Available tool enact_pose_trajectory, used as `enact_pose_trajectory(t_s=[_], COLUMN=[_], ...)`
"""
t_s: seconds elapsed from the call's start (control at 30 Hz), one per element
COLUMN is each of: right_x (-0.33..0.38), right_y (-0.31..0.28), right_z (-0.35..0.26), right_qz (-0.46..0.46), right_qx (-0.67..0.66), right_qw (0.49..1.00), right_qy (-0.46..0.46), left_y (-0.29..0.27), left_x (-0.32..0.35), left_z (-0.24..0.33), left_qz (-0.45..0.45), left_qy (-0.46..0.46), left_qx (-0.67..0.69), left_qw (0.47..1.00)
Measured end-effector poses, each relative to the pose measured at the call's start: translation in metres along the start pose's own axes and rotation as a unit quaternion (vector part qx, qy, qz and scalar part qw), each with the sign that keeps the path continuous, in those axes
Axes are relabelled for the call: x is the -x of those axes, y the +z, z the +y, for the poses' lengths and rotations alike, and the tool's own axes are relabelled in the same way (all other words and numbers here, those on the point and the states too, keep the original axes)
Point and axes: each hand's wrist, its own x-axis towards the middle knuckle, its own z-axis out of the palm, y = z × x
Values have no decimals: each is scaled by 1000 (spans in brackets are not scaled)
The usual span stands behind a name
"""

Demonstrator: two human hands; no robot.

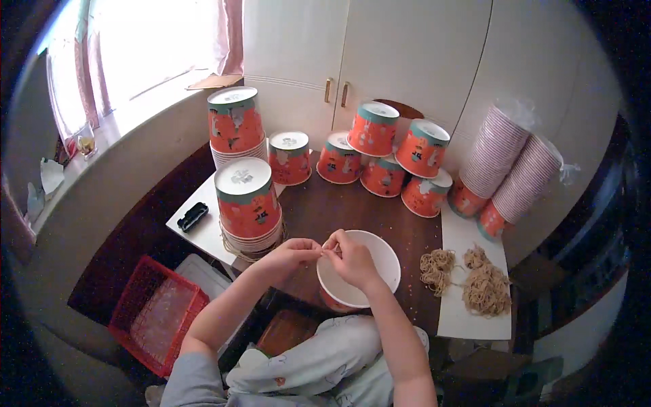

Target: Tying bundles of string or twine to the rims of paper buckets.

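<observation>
- Nearest, the person's two forearms come up over a pale patterned lap, and beside it on the floor stands a red plastic crate (152, 312).
- The left hand (293, 254) and right hand (351, 256) meet fingertip to fingertip, both pinching something thin between them, too small to make out.
- Right under the hands an open paper bowl (380, 261), white inside and orange outside, sits at the near edge of the dark wooden table (339, 203).
- Just right of it, rubber bands (475, 279) lie in loose heaps on a white sheet.
- To the left stands a stack of upturned orange bowls (248, 203), with a small black object (192, 216) near it.
- Farther back, more upturned bowls (380, 152) crowd before white cupboard doors, with sleeves of nested bowls (508, 169) leaning at the right.
</observation>
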Motion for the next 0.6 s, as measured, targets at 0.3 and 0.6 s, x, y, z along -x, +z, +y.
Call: enact_pose_trajectory(t_s=[0.3,0.6], right_x=[-1,-2], right_y=[-7,-2], right_z=[-8,2], right_qz=[20,-2], right_qx=[-34,-35], right_qw=[998,998], right_qy=[-58,-52], left_y=[-7,-4], left_x=[0,1], left_z=[-3,2], left_qz=[-10,-10], left_qy=[-19,-24], left_qx=[49,85], left_qw=[999,996])
